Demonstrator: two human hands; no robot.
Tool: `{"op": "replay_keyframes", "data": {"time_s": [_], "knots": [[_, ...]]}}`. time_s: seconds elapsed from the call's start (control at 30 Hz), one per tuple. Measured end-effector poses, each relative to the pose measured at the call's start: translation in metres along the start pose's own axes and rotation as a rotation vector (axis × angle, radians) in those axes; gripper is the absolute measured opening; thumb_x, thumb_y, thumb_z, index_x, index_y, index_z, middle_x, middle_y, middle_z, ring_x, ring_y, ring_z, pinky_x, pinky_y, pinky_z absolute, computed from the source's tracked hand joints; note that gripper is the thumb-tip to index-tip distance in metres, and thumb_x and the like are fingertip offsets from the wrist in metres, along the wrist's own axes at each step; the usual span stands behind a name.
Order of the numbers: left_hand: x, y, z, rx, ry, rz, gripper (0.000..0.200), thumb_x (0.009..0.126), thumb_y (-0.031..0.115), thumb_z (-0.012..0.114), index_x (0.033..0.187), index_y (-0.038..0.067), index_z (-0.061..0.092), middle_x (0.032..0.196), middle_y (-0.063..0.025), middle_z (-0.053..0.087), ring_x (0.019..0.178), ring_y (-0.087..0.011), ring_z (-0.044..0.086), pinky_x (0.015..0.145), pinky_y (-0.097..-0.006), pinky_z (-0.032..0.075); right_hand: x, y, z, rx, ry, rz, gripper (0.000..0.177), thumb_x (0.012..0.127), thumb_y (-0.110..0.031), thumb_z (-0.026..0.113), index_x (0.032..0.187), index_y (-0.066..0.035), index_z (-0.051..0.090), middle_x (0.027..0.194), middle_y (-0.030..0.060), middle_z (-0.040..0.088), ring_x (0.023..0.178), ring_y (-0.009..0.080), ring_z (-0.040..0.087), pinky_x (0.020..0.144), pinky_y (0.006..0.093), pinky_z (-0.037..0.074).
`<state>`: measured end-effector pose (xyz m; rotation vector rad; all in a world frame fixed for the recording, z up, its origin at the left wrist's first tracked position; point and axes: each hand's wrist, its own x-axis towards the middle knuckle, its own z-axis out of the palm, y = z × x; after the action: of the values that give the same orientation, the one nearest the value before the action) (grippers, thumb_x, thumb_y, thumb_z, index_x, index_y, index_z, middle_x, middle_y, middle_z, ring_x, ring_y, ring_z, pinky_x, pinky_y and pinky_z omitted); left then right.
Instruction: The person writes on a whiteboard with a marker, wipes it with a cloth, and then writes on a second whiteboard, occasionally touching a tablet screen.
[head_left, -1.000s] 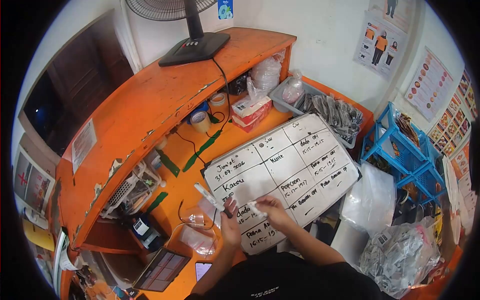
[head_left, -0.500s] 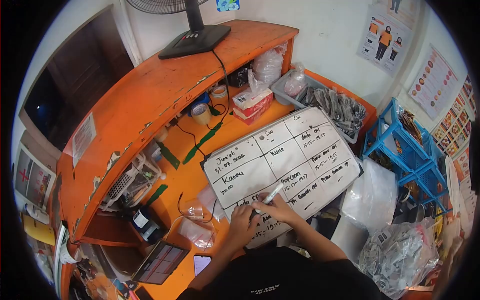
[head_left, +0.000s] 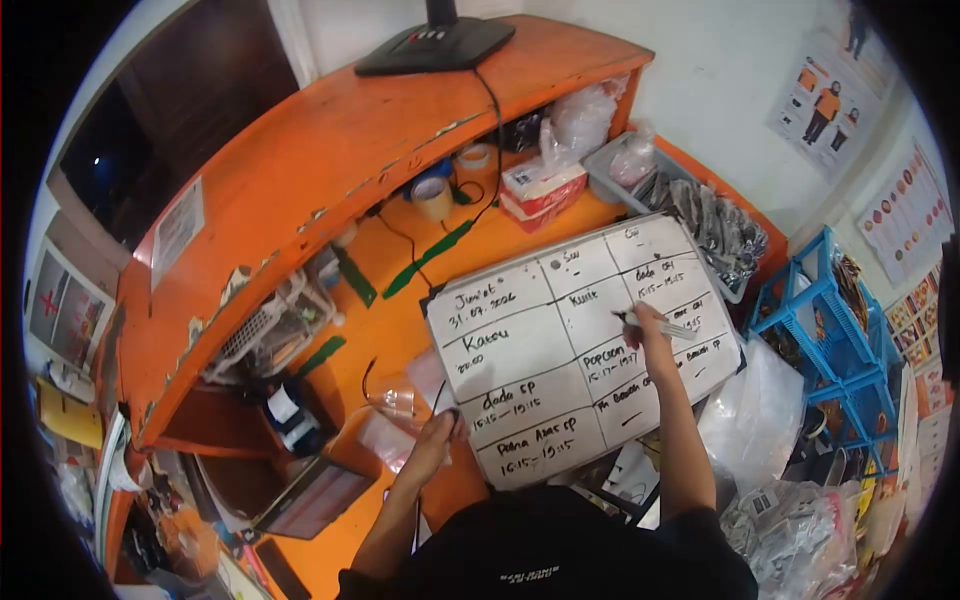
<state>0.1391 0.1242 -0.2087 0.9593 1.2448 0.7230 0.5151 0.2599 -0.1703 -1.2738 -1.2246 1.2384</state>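
Note:
A whiteboard (head_left: 530, 345) ruled into boxes of black handwriting lies tilted in front of me. My right hand (head_left: 653, 338) is closed around a white marker (head_left: 680, 330), over the board's right half. The marker's dark tip points left, close over the box that reads "Kulit". At the board's left edge, my left hand (head_left: 432, 447) is closed with the thumb up. Something small and dark shows at its fingertips, and I cannot tell what it is.
On the orange desk are a red and white tissue box (head_left: 542, 192), tape rolls (head_left: 433, 198) and a tablet (head_left: 315, 498). A grey bin (head_left: 612, 170) of dark packets stands behind the board. Blue trays (head_left: 800, 310) and plastic bags (head_left: 790, 530) are at right.
My hands have parted from the marker over the board's lower part. The right hand has carried it up and right; the left has drawn back to the board's left edge. The view has shifted.

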Motion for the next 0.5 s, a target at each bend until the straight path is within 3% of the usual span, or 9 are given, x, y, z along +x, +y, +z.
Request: {"op": "replay_keyframes", "data": {"time_s": [0.03,0.1,0.13,0.23,0.3,0.5], "knots": [[0.012,-0.012,0.008,-0.003,0.045,0.073,0.042,0.099,0.041,0.032,0.077,0.009,0.049,0.071,-0.0003,0.051,0.069,-0.0084,0.045,0.064,-0.0249,0.036,0.006,0.008,0.013,-0.003,-0.013,0.01,0.03,0.091,-0.029,0.049,0.078,-0.002,0.055,0.073,0.0056,0.058,0.061,0.0115,0.054,0.06,0.0234,0.046],[0.024,-0.017,0.026,0.028,0.129,0.183,0.041,0.099,0.04,0.032,0.075,0.011,0.047,0.072,-0.0009,0.052,0.07,-0.0084,0.044,0.064,-0.0228,0.034,0.03,0.036,0.031,0.001,0.07,-0.242,0.01,0.084,-0.011,0.058,0.079,-0.003,0.059,0.077,0.0034,0.06,0.067,0.0083,0.054,0.062,0.021,0.044],[0.025,-0.021,0.033,0.026,0.122,0.19,0.041,0.099,0.04,0.032,0.075,0.011,0.047,0.072,-0.0009,0.052,0.07,-0.0084,0.044,0.064,-0.0228,0.034,0.034,0.041,0.034,-0.149,0.074,-0.3,0.008,0.079,-0.001,0.061,0.087,0.0,0.061,0.08,0.0041,0.062,0.072,0.0095,0.056,0.067,0.0223,0.046],[0.024,-0.028,0.047,-0.118,0.088,0.181,0.035,0.1,0.031,0.036,0.077,0.007,0.049,0.073,-0.0003,0.048,0.071,-0.009,0.044,0.067,-0.0236,0.036,0.043,0.06,0.037,-0.108,0.05,-0.255,0.013,0.076,-0.005,0.064,0.089,-0.001,0.062,0.084,0.0059,0.061,0.076,0.0128,0.057,0.07,0.0247,0.046],[0.023,-0.031,0.048,-0.123,0.07,0.192,0.035,0.1,0.031,0.036,0.077,0.007,0.049,0.072,-0.0001,0.048,0.071,-0.009,0.044,0.067,-0.0238,0.037,0.048,0.07,0.039,-0.289,0.125,-0.342,0.016,0.073,-0.007,0.066,0.087,-0.002,0.062,0.085,0.0081,0.056,0.078,0.0161,0.054,0.072,0.0284,0.045],[0.031,-0.028,0.044,-0.081,0.109,0.218,0.035,0.099,0.028,0.036,0.074,0.007,0.047,0.069,-0.0008,0.047,0.068,-0.0099,0.044,0.067,-0.0248,0.037,0.045,0.076,0.049,-0.361,0.099,-0.331,0.015,0.071,-0.01,0.066,0.083,-0.003,0.06,0.084,0.0093,0.051,0.082,0.0207,0.046,0.071,0.0325,0.042]]}}
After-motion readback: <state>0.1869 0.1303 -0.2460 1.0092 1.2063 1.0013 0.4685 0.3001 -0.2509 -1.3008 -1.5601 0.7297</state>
